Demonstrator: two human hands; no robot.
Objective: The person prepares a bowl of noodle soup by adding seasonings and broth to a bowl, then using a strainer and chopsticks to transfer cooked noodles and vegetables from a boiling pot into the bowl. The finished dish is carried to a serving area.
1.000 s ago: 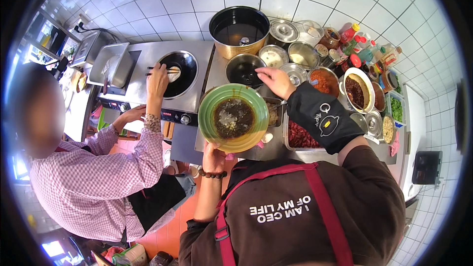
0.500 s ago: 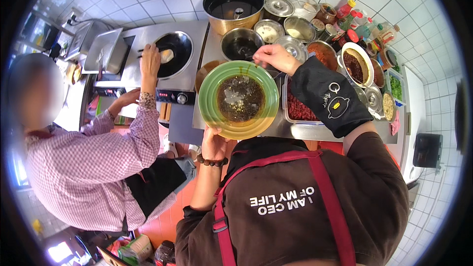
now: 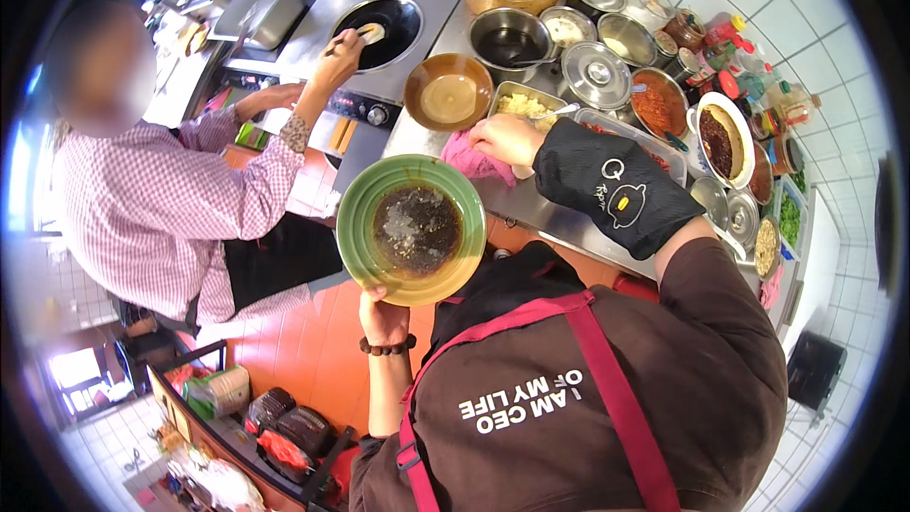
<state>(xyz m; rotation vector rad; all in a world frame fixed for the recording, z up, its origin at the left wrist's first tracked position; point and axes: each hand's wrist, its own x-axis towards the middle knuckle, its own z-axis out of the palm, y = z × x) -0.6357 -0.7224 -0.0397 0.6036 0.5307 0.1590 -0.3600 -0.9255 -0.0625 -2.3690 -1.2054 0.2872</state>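
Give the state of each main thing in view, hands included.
Green-and-yellow bowl: held, dark sauce inside.
Left hand: gripping that bowl.
Right hand: at the pink cloth; grip unclear.
Pink cloth: crumpled.
Small pot: uncovered, dark liquid inside.
Large pot: uncovered.
Orange paste: uncovered.
Wok: uncovered, pale food inside.

A bowl [image 3: 357,209] is ringed green, turning mustard yellow along its near side, its liquid [image 3: 415,237] dark brown with pale flecks. The cloth [image 3: 484,161] is bright pink. A black sleeve cover [image 3: 583,180] bears a white-outlined figure with a yellow spot; the shirt [image 3: 531,389] is dark brown with white lettering and crimson straps [image 3: 621,401]. A co-worker's shirt [image 3: 180,209] has pink-and-white checks. The floor [image 3: 294,341] is orange, the wall [image 3: 791,5] white-tiled.
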